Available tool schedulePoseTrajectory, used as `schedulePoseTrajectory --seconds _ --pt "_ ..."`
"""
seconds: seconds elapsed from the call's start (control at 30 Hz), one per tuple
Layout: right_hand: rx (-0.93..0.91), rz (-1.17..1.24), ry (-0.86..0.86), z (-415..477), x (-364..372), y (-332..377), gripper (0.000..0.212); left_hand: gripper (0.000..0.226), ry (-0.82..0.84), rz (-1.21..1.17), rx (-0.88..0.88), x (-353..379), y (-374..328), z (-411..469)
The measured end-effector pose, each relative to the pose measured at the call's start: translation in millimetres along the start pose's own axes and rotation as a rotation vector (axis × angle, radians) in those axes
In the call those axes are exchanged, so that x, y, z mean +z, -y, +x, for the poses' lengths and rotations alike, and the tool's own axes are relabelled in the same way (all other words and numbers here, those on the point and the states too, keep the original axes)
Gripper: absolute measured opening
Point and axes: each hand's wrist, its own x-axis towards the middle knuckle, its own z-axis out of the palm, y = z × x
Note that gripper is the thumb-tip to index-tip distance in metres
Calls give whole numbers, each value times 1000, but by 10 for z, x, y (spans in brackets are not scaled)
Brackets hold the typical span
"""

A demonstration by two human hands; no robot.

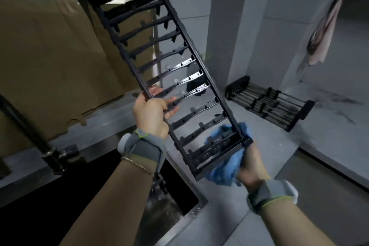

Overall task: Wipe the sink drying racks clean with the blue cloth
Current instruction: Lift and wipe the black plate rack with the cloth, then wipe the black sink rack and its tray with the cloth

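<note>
A long black slatted drying rack (196, 60) is held up tilted in the air above the sink, its far end reaching toward the window. My left hand (152, 113) grips the rack's left rail about two thirds of the way down. At the rack's near end my right hand (252, 166) holds the crumpled blue cloth (225, 168) bunched around the lower right corner, with cloth showing both behind and in front of the slats. A second black drying rack (269, 104) lies flat on the grey counter at the right, against the wall.
The dark sink basin (169, 199) opens below the rack, and a black tap (26, 126) rises at the left. Brown cardboard (50, 62) leans against the window. A pale cloth (323, 36) hangs on the right wall. Grey counter (299, 166) extends to the right.
</note>
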Motion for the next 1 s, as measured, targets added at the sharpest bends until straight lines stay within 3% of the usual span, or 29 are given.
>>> schedulePoseTrajectory --seconds 0.1,0.2,0.3,0.4,0.5,0.57,0.63,0.7,0.77,0.8,0.9,1.0 --pt "-103 135 40 129 -82 -94 65 42 -6 -38 -7 333 204 80" --pt "-35 63 70 47 -85 -150 45 44 39 -99 -32 462 368 128" --pt "-26 -166 -71 93 -287 222 13 49 163 -138 -116 804 642 245" --pt "-88 -400 -266 220 -558 636 32 54 261 -102 -209 1180 1020 380" --pt "-300 -483 -448 277 -837 1041 30 43 343 5 -345 1499 1410 518" --pt "-587 -720 -484 330 -1051 1319 35 26 379 -34 -448 1665 1535 558" --pt "-850 -1041 -487 365 -1185 1637 26 42 429 -235 -518 1846 1645 593" --pt "-989 -1245 -485 450 -1358 1949 20 59 403 -376 -548 2013 1831 651" --pt "-1076 -1405 -496 557 -1551 2230 27 67 393 -372 -562 2200 2052 669" --pt "-1099 -1449 -494 566 -1586 2277 30 64 388 -318 -561 2231 2093 626" --pt "-1090 -1469 -695 706 -1992 2595 35 44 405 -156 -590 2556 2410 607" --pt "-939 -1320 -976 831 -2255 2800 28 34 431 -143 -672 2824 2671 651"
